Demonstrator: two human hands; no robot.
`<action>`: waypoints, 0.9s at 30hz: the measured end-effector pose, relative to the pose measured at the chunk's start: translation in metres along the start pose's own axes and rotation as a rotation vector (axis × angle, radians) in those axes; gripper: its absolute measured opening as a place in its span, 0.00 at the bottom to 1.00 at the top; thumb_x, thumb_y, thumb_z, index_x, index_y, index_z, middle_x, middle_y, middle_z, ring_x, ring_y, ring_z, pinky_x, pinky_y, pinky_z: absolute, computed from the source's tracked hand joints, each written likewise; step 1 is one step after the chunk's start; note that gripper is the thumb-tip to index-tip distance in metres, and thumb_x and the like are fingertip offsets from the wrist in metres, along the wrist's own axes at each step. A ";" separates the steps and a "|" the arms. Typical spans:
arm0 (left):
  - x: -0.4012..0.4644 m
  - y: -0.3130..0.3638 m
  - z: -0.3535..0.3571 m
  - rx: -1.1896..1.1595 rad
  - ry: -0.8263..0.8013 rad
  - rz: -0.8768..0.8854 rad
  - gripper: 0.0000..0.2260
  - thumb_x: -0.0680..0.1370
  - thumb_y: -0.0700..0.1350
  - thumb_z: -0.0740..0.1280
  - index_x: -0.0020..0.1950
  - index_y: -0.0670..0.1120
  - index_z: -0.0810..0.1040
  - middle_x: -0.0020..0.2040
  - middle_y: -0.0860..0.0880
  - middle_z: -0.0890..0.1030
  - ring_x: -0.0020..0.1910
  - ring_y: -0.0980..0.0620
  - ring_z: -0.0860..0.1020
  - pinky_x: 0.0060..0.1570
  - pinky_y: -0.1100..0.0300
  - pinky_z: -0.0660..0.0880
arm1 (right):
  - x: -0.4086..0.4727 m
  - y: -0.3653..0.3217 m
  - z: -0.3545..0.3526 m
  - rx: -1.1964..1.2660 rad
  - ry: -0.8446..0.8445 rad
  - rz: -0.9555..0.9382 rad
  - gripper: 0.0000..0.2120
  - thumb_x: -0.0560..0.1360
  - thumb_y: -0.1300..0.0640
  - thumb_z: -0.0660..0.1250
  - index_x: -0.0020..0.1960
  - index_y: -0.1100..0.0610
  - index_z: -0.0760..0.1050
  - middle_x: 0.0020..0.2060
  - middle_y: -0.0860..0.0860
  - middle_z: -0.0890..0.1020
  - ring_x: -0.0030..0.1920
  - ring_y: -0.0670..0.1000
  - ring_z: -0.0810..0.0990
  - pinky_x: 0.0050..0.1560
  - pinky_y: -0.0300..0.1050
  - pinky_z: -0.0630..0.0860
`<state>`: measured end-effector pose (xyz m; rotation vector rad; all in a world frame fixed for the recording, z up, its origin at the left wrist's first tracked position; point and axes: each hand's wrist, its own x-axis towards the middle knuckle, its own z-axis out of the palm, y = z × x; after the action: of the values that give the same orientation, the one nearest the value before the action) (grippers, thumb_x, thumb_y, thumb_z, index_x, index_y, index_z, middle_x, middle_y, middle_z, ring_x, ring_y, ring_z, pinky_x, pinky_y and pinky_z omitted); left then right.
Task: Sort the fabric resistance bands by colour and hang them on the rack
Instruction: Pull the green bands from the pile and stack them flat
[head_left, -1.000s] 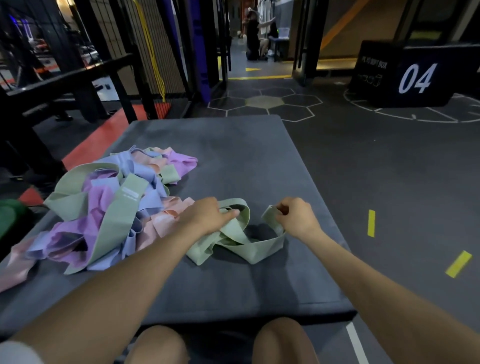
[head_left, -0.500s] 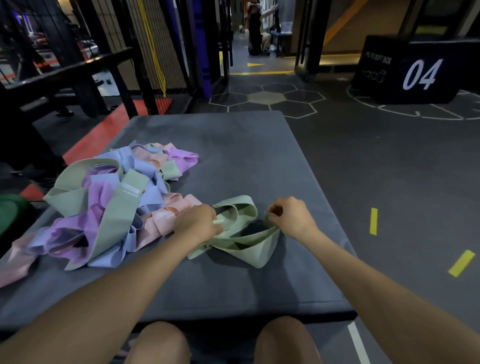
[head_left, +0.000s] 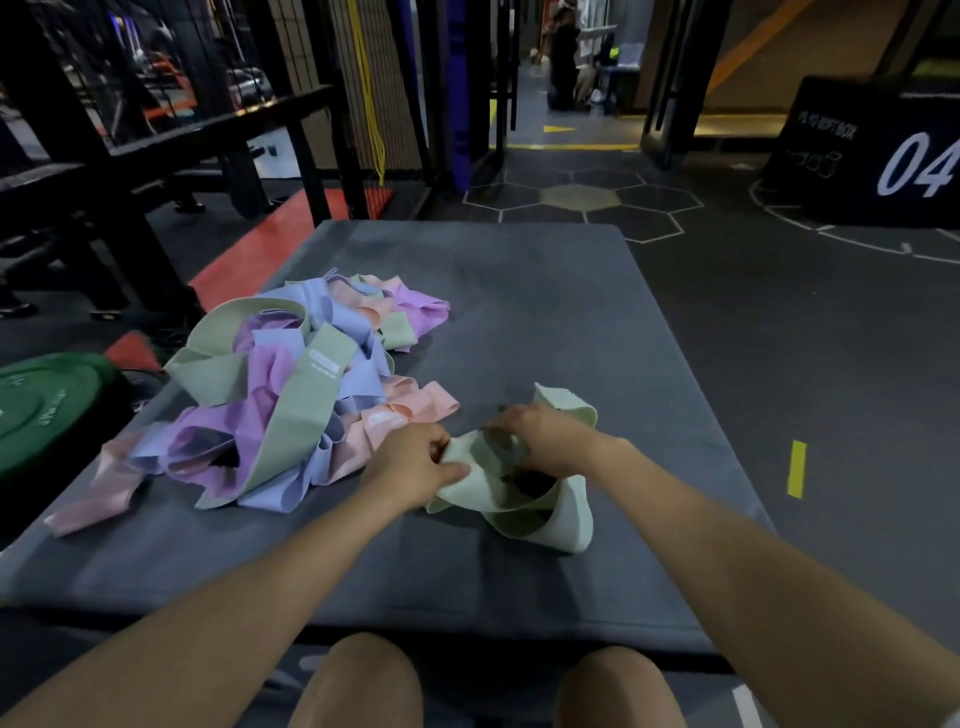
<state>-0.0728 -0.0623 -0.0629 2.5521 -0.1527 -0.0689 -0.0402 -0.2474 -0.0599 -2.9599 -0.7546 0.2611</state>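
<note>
Pale green bands (head_left: 524, 499) lie on the grey mat (head_left: 519, 291), right of the mixed pile (head_left: 291, 395). Both hands have closed in since a second ago: left hand (head_left: 410, 462) and right hand (head_left: 545, 436) each grasp green fabric, bunching it. Green set being gathered; hanging not begun.

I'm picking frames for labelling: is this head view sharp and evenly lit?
Head view: the hands, left hand and right hand, are motion-smeared on the green band; the pile is softly blurred; wide-angle lens bows the mat edges; dim background.
</note>
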 end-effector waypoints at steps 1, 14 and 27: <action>0.000 -0.002 0.000 -0.011 -0.002 0.000 0.18 0.70 0.48 0.73 0.30 0.50 0.65 0.29 0.55 0.67 0.29 0.57 0.65 0.28 0.64 0.61 | 0.001 0.003 0.001 0.024 -0.004 0.019 0.25 0.75 0.51 0.66 0.70 0.52 0.66 0.68 0.51 0.71 0.66 0.55 0.70 0.65 0.45 0.66; -0.005 0.001 -0.011 -0.055 0.032 0.009 0.19 0.70 0.45 0.73 0.29 0.50 0.63 0.29 0.54 0.66 0.30 0.53 0.66 0.29 0.65 0.60 | -0.004 -0.009 -0.007 -0.312 0.105 -0.022 0.12 0.78 0.57 0.57 0.55 0.59 0.76 0.56 0.55 0.79 0.55 0.58 0.79 0.52 0.48 0.74; -0.018 0.020 -0.033 0.123 0.020 0.072 0.18 0.71 0.40 0.69 0.29 0.48 0.61 0.28 0.53 0.65 0.28 0.57 0.62 0.27 0.65 0.56 | -0.041 0.025 -0.059 0.018 0.418 0.322 0.10 0.75 0.61 0.59 0.35 0.58 0.66 0.42 0.61 0.80 0.45 0.62 0.78 0.37 0.47 0.64</action>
<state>-0.0898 -0.0582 -0.0239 2.6662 -0.2479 -0.0064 -0.0529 -0.2909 0.0008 -2.9501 -0.2257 -0.3248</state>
